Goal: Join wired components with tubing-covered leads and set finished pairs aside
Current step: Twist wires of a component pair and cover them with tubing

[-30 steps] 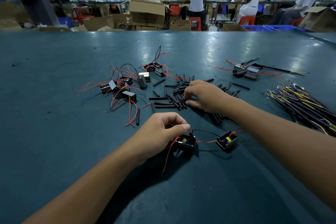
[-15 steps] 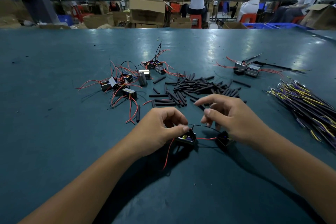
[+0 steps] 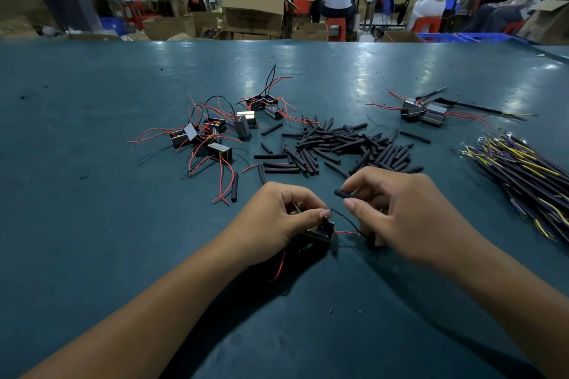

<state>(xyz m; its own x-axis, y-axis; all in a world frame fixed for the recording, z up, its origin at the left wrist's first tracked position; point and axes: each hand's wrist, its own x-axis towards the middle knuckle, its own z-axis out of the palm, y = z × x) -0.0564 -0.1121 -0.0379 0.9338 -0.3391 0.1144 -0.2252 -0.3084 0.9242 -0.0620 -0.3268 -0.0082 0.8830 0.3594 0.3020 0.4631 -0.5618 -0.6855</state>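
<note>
My left hand (image 3: 278,220) pinches a thin black lead just above a small black wired component (image 3: 320,234) that sits on the green table. My right hand (image 3: 403,212) pinches a short black tubing piece (image 3: 343,193) between thumb and forefinger, a little right of the lead's end. A second black component (image 3: 374,238) lies mostly hidden under my right hand, linked to the first by a red wire (image 3: 346,232). A heap of loose black tubing pieces (image 3: 338,144) lies just beyond my hands.
A cluster of black components with red wires (image 3: 206,138) lies at centre left, two more components (image 3: 264,103) behind it. A joined pair (image 3: 421,111) rests at the back right. A bundle of yellow and purple wires (image 3: 529,175) lies at the right edge.
My right hand left the tubing heap with one piece and came back toward my left hand, over the second component. My left hand stayed at the first component.
</note>
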